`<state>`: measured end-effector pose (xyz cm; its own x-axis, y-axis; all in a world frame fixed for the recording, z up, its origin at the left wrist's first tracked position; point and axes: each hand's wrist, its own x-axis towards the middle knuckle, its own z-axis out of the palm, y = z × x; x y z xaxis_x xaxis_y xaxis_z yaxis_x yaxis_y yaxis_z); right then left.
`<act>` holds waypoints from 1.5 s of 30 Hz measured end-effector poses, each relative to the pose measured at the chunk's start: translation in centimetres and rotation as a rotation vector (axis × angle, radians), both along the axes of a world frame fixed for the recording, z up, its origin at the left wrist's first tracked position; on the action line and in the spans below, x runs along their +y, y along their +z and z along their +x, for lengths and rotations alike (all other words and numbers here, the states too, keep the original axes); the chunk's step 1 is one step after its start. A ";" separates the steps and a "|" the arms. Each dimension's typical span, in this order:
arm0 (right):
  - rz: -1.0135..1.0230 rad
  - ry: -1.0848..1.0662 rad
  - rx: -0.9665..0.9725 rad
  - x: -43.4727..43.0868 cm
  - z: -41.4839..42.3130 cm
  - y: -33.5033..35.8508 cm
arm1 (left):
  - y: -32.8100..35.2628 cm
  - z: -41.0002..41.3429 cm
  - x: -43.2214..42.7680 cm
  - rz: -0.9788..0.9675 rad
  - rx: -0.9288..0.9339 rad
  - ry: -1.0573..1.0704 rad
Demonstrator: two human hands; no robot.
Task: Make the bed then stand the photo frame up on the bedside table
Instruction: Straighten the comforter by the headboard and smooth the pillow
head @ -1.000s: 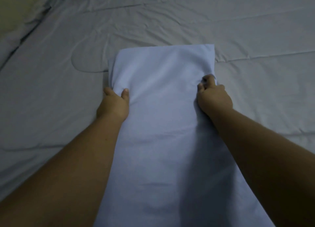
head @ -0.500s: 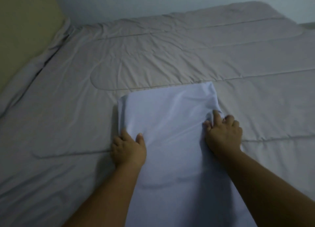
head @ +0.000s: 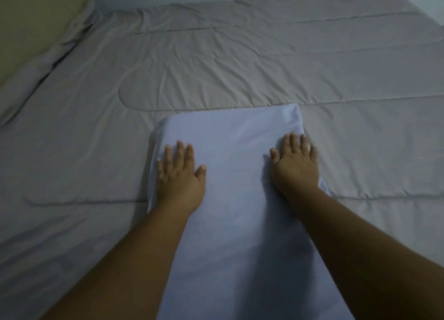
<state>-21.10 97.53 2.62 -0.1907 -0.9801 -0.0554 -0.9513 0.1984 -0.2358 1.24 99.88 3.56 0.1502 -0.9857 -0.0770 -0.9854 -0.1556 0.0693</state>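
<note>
Head view: we press left hand [head: 179, 175] and right hand [head: 294, 166] flat on pillow [head: 230, 132], fingers straight, each grip spread, holding nothing; pillow lies on quilted bed [head: 240, 55].

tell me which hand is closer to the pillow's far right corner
Right. The right hand lies flat on the pillow just short of that corner, by its right edge; the left hand lies flat near the left edge, across the pillow's width.
</note>
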 end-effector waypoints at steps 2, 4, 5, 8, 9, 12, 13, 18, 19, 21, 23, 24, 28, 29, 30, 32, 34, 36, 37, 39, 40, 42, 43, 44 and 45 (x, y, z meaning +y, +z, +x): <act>-0.016 0.196 -0.088 1.2 3.5 0.1 | -0.4 -2.9 1.3 0.028 0.042 -0.148; 0.007 0.330 -0.098 3.1 5.2 -0.5 | -0.8 -3.0 2.4 0.051 0.032 -0.155; 0.007 0.320 -0.074 3.8 4.8 -0.9 | -0.9 -2.1 2.8 0.053 0.026 -0.107; 0.023 0.121 -0.003 4.6 1.0 -1.3 | -0.8 1.3 4.3 0.068 0.035 0.035; 0.041 0.041 0.011 5.0 -0.1 -1.2 | -0.7 1.7 4.8 0.074 0.033 0.066; 0.039 0.008 -0.027 7.3 1.1 -0.6 | -0.2 -0.6 6.6 0.054 -0.003 0.027; 0.024 0.079 -0.054 8.5 2.5 -0.6 | -0.2 -2.1 7.6 0.056 0.012 -0.047; -0.003 0.105 -0.063 15.0 3.5 -1.4 | -1.2 -3.2 13.1 0.051 0.068 -0.189; -0.002 0.055 -0.050 16.1 2.7 -1.4 | -1.4 -2.3 14.2 0.041 0.074 -0.169; 0.013 -0.012 -0.019 18.1 1.2 -1.5 | -1.6 -0.6 16.1 0.029 0.073 -0.134; 0.028 -0.069 0.007 20.2 0.2 -1.7 | -1.6 0.5 18.0 0.032 0.069 -0.100; 0.030 -0.097 0.010 21.1 -0.1 -1.7 | -1.5 0.8 18.8 0.039 0.084 -0.082; 0.056 -0.168 0.002 22.7 -0.8 -0.7 | -0.7 1.1 19.9 0.045 0.132 -0.037; 0.047 -0.172 0.005 22.3 -0.8 -0.3 | -0.2 0.9 19.4 0.036 0.120 -0.030; 0.022 -0.170 0.003 21.5 -0.5 0.2 | 0.2 0.6 18.6 0.026 0.112 -0.026; -0.064 -0.139 -0.026 19.2 0.7 1.3 | 1.4 -0.9 16.3 -0.013 0.121 -0.046; -0.153 -0.057 -0.084 16.1 2.7 2.2 | 2.7 -3.1 13.8 -0.074 0.161 -0.095; -0.196 0.039 -0.115 13.6 4.2 2.4 | 2.9 -4.8 12.0 -0.113 0.181 -0.129; -0.191 0.082 -0.110 12.8 4.4 1.9 | 2.2 -5.1 11.6 -0.102 0.173 -0.132; -0.087 0.165 -0.070 12.2 4.2 0.0 | 0.1 -5.0 11.9 0.002 0.109 -0.120; -0.023 0.195 -0.054 12.2 3.9 -0.9 | -0.8 -4.9 12.2 0.051 0.063 -0.115; 0.005 0.208 -0.062 11.6 3.4 -1.8 | -1.4 -5.2 11.5 0.070 0.035 -0.112; -0.025 0.199 -0.079 10.9 3.2 -1.7 | -1.2 -5.5 10.6 0.053 0.048 -0.113; -0.057 0.194 -0.086 10.0 3.0 -1.5 | -0.9 -5.7 9.6 0.032 0.056 -0.111; -0.073 0.199 -0.084 9.0 2.6 -1.3 | -0.6 -5.7 8.5 0.021 0.053 -0.108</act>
<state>-18.47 106.52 1.36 0.0092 -0.9999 0.0097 -0.9466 -0.0118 -0.3223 -4.48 108.36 2.92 0.0387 -0.9940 -0.1028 -0.9915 -0.0510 0.1197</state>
